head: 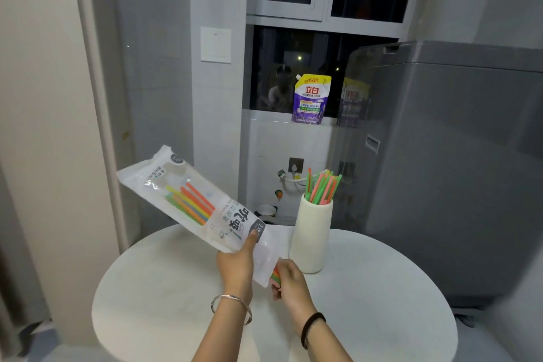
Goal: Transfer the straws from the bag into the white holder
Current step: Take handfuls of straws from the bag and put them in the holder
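My left hand (237,266) grips a clear printed plastic bag (164,176), tilted with its far end up to the left and its open end down to the right. Coloured straws (191,203) show through the bag. At the bag's lower opening my right hand (289,281) pinches the ends of a few straws (276,276). The white holder (313,236) stands upright on the round white table (367,288), just right of the bag, with several green and pink straws (321,186) sticking out of it.
A grey washing machine (455,170) stands to the right behind the table. A purple detergent pouch (311,98) sits on the window ledge. A wall is close on the left. The table surface extends in front of and right of the holder.
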Action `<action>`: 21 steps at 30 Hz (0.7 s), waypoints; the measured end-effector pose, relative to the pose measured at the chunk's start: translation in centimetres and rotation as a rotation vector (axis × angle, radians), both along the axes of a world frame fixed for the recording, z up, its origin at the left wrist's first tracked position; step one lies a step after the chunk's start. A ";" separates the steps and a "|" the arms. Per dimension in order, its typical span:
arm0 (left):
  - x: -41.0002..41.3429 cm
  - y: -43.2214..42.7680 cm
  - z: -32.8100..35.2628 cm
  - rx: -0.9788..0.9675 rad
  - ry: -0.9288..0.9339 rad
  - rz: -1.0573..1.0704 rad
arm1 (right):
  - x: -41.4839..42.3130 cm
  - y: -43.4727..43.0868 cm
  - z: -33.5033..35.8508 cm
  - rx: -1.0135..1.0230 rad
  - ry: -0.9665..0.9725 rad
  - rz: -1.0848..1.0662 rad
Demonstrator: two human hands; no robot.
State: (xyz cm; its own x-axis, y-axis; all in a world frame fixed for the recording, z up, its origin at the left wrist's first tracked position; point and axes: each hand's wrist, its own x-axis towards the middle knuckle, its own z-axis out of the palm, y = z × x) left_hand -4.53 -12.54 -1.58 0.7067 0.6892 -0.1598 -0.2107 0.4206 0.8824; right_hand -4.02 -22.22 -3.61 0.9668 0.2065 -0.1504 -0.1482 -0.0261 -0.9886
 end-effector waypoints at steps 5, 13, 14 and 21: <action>-0.3 0.5 -0.4 -0.162 -0.030 -0.005 | 0.3 -0.6 0.7 0.082 -0.098 -0.055; -0.2 1.6 -0.7 -0.450 -0.088 -0.121 | 2.4 -3.1 1.9 0.295 -0.161 -0.362; -0.2 1.6 -0.8 -0.457 -0.082 -0.126 | 2.4 -3.1 1.9 0.297 -0.155 -0.349; 0.2 1.0 -1.0 -0.466 -0.079 -0.137 | 2.0 -2.0 1.5 0.238 -0.079 -0.176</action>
State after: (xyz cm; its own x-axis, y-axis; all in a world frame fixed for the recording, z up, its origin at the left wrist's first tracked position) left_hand -4.29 -11.57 -2.62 0.8083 0.4570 -0.3714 -0.1847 0.7956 0.5770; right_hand -2.02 -24.19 -2.08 0.9977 0.0550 -0.0405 -0.0520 0.2273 -0.9724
